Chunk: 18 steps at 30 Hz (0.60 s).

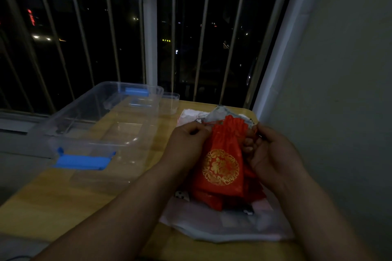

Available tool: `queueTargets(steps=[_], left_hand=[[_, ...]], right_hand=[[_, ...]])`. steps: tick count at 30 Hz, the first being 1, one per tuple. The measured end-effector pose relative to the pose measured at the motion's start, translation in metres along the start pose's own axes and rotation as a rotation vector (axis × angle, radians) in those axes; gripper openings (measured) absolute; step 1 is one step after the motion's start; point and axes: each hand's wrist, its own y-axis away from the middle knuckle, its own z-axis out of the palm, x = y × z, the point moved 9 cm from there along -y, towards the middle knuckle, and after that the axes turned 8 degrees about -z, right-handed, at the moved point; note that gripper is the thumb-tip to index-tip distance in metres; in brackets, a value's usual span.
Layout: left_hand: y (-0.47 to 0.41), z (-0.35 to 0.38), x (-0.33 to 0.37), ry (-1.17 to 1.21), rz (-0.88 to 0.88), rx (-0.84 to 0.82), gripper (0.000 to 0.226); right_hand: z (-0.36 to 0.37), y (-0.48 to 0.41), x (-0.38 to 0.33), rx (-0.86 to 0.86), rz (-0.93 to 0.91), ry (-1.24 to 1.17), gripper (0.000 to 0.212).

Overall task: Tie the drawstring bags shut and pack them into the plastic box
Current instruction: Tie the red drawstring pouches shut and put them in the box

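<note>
Red bag sits centre-right of frame, held up between my two hands. Its long axis runs vertical in the picture: gathered neck at top, gold emblem facing me, bottom edge over the pile of red bags on the white sheet.

The drawstring exits the neck on both sides, roughly horizontal, so the pull goes outward left and right, across the bag's axis.

Left hand: just left of the neck, fingers curled, pinching the left cord end. Right hand: just right of the neck, fingers curled in, pinching the right cord end. Light is poor, so I can't tell the exact fingertip contact.

The neck looks cinched and I see no knot, so my call is that tying comes next.

Plastic box is at centre-left of frame on the table, open top, no red showing through its walls. The left hand is nearer to it, so the drop-off goes leftward.
</note>
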Motion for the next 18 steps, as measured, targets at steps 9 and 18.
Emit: queueTargets(steps=[9, 18], left_hand=[[0.003, -0.016, -0.011, 0.537, -0.170, 0.118, 0.020], [0.001, -0.005, -0.014, 0.897, -0.221, 0.062, 0.020]], right_hand=[[-0.002, 0.001, -0.009, 0.018, 0.028, -0.049, 0.030], [-0.021, -0.009, -0.016, 0.045, 0.080, -0.068, 0.034]])
